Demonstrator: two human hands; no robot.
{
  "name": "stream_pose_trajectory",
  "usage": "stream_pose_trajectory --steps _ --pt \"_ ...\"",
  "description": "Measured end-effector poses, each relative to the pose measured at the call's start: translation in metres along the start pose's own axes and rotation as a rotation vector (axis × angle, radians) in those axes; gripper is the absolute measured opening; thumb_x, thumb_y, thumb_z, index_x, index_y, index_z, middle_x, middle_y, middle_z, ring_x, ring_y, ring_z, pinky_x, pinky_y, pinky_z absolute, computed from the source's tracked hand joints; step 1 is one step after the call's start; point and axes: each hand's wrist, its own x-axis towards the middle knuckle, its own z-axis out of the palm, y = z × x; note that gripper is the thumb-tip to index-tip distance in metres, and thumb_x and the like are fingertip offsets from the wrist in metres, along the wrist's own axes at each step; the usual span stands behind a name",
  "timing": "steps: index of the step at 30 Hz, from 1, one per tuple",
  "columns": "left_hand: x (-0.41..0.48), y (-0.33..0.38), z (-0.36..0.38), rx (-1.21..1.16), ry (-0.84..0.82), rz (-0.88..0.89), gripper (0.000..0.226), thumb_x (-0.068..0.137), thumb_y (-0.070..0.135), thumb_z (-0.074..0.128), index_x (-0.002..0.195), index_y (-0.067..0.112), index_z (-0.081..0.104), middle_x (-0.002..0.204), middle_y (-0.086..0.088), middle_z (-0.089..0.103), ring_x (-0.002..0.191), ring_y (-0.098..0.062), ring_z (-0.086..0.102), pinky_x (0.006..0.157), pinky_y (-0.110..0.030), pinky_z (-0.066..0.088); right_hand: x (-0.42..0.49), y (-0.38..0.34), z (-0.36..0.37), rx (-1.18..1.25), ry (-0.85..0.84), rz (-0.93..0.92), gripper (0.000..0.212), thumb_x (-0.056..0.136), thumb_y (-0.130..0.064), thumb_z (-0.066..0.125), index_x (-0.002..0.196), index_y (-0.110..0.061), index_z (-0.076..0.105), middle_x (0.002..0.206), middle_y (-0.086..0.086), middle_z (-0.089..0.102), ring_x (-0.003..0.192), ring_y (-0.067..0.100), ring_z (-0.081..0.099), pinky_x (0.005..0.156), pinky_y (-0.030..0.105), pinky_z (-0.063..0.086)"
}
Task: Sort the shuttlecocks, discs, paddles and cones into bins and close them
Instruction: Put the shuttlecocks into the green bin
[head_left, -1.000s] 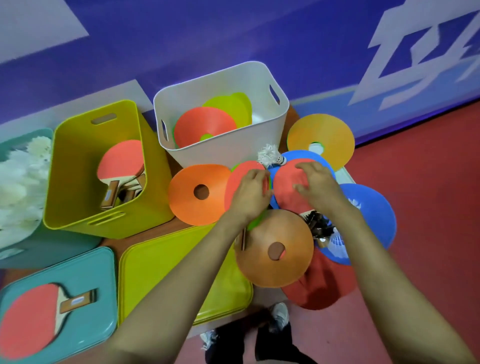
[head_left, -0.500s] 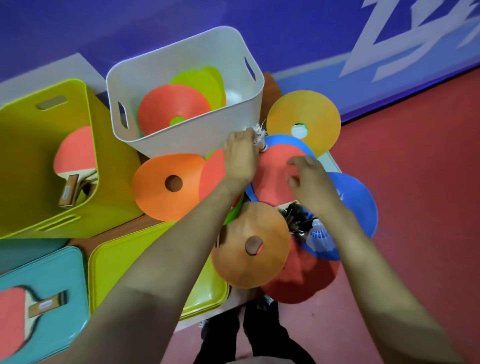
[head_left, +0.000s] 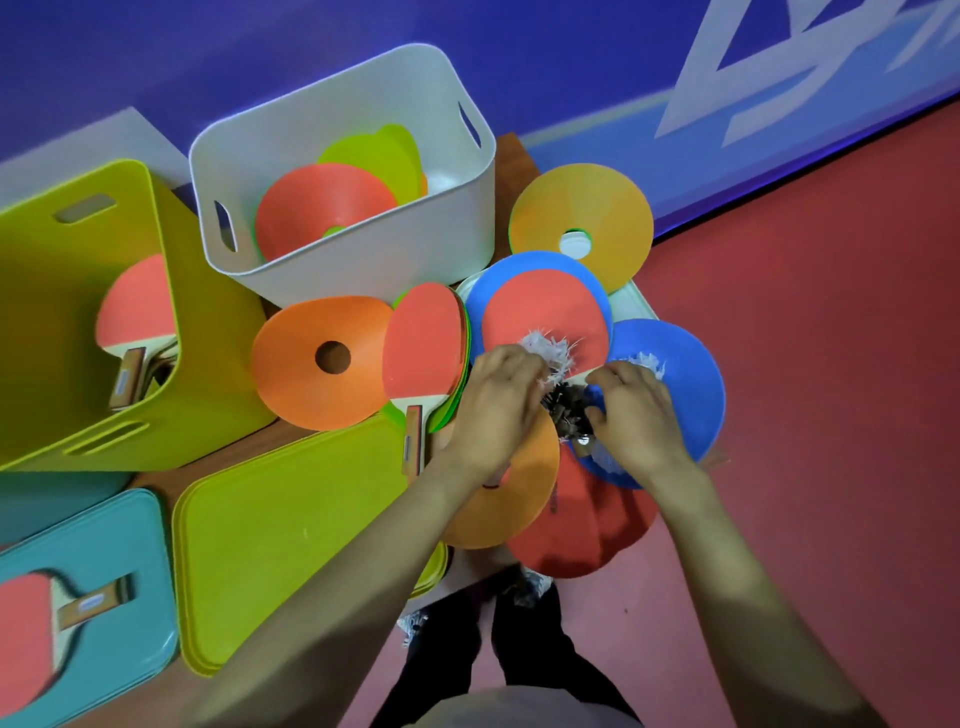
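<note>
My left hand (head_left: 493, 410) pinches a white shuttlecock (head_left: 551, 354), whose feathers stick out past the fingertips. My right hand (head_left: 641, 418) curls its fingers into a clump of dark shuttlecocks (head_left: 566, 413) between the two hands. Both hands hover over a pile of discs. A red paddle (head_left: 426, 345) lies left of my left hand. Another red paddle face (head_left: 545, 314) lies on a blue disc. More discs lie around them: orange (head_left: 311, 384), yellow (head_left: 597, 208), blue (head_left: 680, 384) and red (head_left: 582, 540). A second white shuttlecock (head_left: 647, 361) lies on the blue disc.
A white bin (head_left: 363, 265) at the back holds red and green discs. The yellow-green bin (head_left: 62, 312) on the left holds paddles. A green lid (head_left: 291, 519) and a teal lid (head_left: 130, 545) with a paddle (head_left: 31, 629) on it lie in front. Red floor is to the right.
My left hand picked the white shuttlecock from beside the white bin and brought it toward me. My right hand slid off the red paddle face down to the dark shuttlecocks.
</note>
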Motion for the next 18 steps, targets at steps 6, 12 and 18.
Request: stream_pose_trajectory --steps 6,12,18 --pt "-0.009 0.007 -0.002 0.095 -0.036 -0.032 0.021 0.082 0.005 0.064 0.101 0.009 0.056 0.084 -0.012 0.059 0.080 -0.027 0.049 0.069 -0.032 0.037 -0.012 0.004 -0.003 0.083 0.185 0.090 0.030 0.086 -0.013 0.059 0.116 -0.010 0.061 0.128 0.010 0.051 0.128 0.030 0.036 0.103 0.041 0.028" --pt "-0.009 0.010 0.002 0.243 -0.145 0.069 0.031 0.079 0.017 0.045 0.096 0.015 0.070 0.090 -0.003 0.063 0.089 -0.026 0.057 0.074 -0.035 0.048 -0.022 0.009 0.004 0.135 0.282 0.151 0.035 0.080 -0.007 0.065 0.115 -0.004 0.061 0.127 0.020 0.048 0.122 0.037 0.040 0.100 0.043 0.035" --pt "-0.002 0.021 0.005 0.339 -0.266 0.009 0.036 0.087 0.032 0.039 0.090 0.009 0.066 0.089 -0.007 0.061 0.089 -0.029 0.058 0.075 -0.038 0.049 -0.022 0.003 0.007 0.092 0.168 0.051 0.027 0.087 -0.015 0.058 0.113 -0.009 0.063 0.117 0.009 0.055 0.114 0.030 0.042 0.091 0.037 0.035"
